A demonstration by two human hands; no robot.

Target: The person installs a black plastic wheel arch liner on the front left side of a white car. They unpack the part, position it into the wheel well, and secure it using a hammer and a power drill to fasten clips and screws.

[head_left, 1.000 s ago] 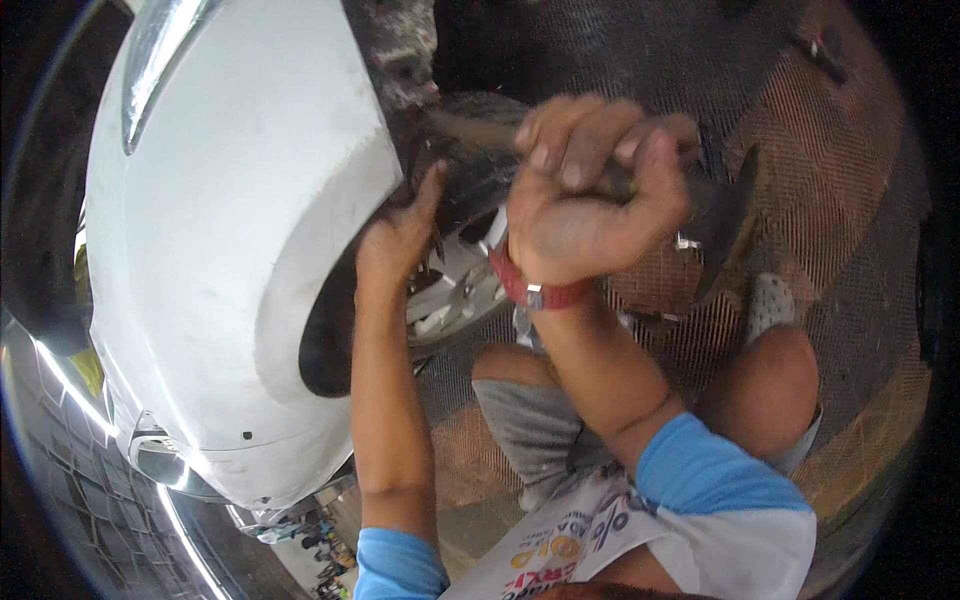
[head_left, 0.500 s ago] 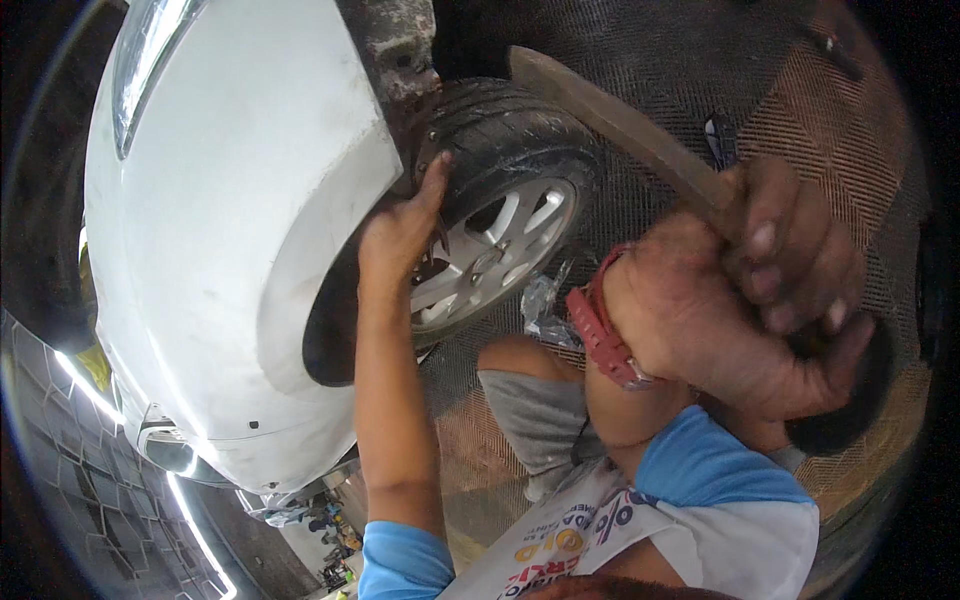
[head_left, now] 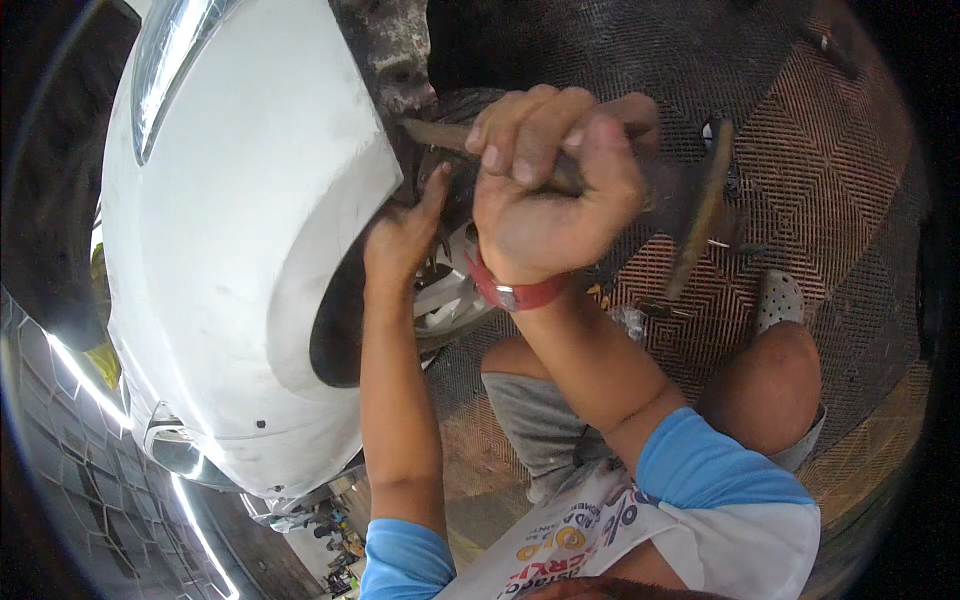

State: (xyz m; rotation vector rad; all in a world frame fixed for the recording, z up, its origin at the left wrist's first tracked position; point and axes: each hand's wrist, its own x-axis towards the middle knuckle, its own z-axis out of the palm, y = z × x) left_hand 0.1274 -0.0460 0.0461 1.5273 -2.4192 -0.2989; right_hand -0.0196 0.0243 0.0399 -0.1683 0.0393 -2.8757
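My left hand [head_left: 398, 240] reaches into the wheel arch behind the edge of a white car fender [head_left: 250, 220]. Its thumb points up beside the fender's edge; the other fingers are curled and mostly hidden, so what they hold cannot be made out. My right hand [head_left: 555, 170], with a red watch on the wrist, is closed around a flat brown bar-like tool [head_left: 437, 133]. The tool's tapered end meets or overlaps the fender edge just above my left thumb. Beyond my right hand, a dark, blurred part ends in a long yellowish edge [head_left: 700, 215].
A tyred wheel with a silver rim [head_left: 455, 300] sits under the arch, partly covered by my arms. Patterned floor tiles [head_left: 800, 170] spread to the right. Clear plastic [head_left: 628, 320] lies near my knee [head_left: 770, 375]. A headlight [head_left: 175, 60] is at the upper left.
My right hand has swung left and up with the tool, from the right side to the fender edge. My left hand has stayed nearly in place.
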